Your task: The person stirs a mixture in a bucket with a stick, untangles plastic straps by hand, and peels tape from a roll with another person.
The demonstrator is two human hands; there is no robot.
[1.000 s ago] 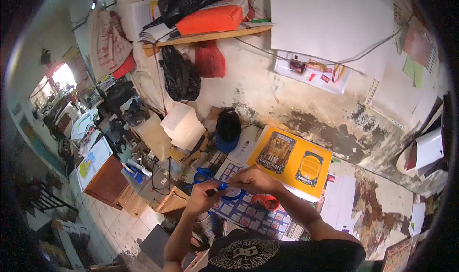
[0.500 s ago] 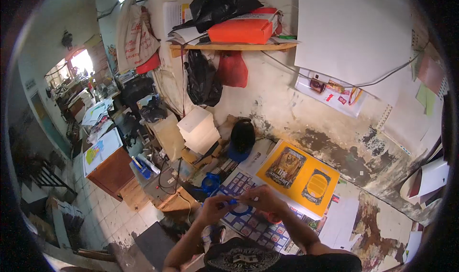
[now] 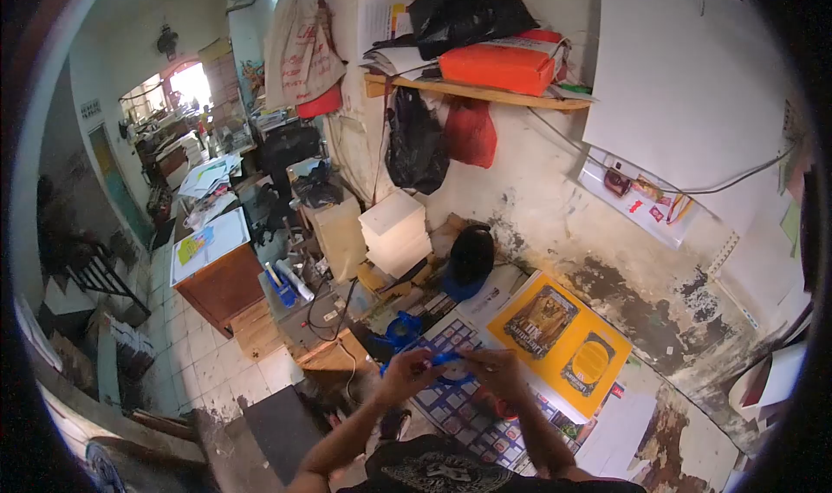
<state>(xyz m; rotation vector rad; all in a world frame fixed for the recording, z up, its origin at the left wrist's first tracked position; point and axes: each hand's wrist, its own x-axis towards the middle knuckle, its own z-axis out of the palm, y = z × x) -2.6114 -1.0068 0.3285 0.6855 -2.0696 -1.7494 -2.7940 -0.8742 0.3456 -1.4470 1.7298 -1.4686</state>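
Holding a blue piece (image 3: 446, 356) above the patterned sheet (image 3: 498, 445), the person has the left hand (image 3: 407, 379) curled closed on one end and the right hand (image 3: 496, 373) pinching, as far as can be seen, the other; the two-ended grip presumably steadies it. Exact finger contact is too small to confirm. A red object (image 3: 498, 406) lies below the right hand, partly hidden, apparently placed within reach. The yellow stack (image 3: 520, 320) sits toward the wall (image 3: 555, 207), likely to give the hands room.
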